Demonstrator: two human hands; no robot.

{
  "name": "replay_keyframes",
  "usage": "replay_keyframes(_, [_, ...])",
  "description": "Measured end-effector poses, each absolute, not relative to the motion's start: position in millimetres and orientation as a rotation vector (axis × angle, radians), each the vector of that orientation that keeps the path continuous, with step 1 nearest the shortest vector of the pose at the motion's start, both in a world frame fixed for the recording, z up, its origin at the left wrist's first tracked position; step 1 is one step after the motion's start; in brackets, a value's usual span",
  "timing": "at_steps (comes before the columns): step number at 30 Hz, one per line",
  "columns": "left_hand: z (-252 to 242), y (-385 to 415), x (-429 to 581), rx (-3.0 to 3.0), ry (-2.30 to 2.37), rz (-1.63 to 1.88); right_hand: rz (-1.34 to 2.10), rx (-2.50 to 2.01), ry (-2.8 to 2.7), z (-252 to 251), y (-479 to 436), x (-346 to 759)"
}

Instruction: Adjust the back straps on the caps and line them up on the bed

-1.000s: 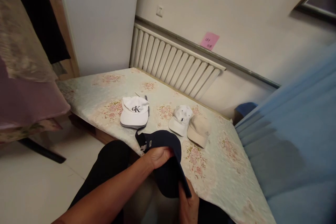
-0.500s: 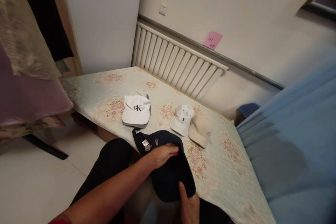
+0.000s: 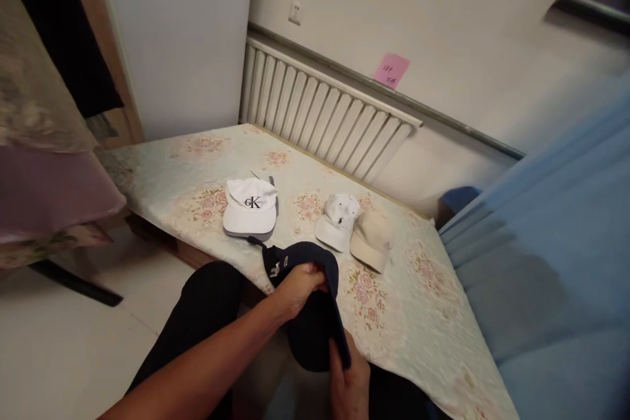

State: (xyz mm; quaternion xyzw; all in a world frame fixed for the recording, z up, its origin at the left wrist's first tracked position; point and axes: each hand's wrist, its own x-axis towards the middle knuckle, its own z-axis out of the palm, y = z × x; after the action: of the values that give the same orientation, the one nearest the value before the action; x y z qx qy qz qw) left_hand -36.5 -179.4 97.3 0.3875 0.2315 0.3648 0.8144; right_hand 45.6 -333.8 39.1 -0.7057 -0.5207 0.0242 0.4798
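Held across the near edge of the flowered bed [image 3: 428, 335]: dark cap [image 3: 310, 341], gripped by left hand [image 3: 298, 289] near the inner rim and by right hand [image 3: 350, 377] at the brim. Turned nearer edge-on than half a second earlier. Beyond, well apart: lettered white cap [image 3: 251, 210] from plain-fronted beige cap [image 3: 369, 243], with open bedding between and toward radiator [image 3: 317, 115].

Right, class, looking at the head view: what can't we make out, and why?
All in the head view:
Dark cap: its far side, turned away.
Right hand: some fingers, behind the cap.
Pink note: its writing, too small to read surely.
Blue object: partly covered by the blue curtain.
Picture frame: cut off at the upper right edges.
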Motion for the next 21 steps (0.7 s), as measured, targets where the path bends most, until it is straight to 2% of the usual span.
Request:
replay_keyframes(9, [116.6,-188.2,-58.9,0.694,0.302,0.684,-0.122,-1.804,-1.46,32.3,-335.3,50.0])
replay_keyframes(14, [121.4,-189.8,-59.6,0.655,0.532,0.678,-0.233,-1.873,-1.53,29.7,-334.7,43.7])
replay_keyframes(21, [118.8,-182.6,-58.6,0.537,0.664,0.705,-0.172,-1.831,-1.502,33.6,-337.1,38.2])
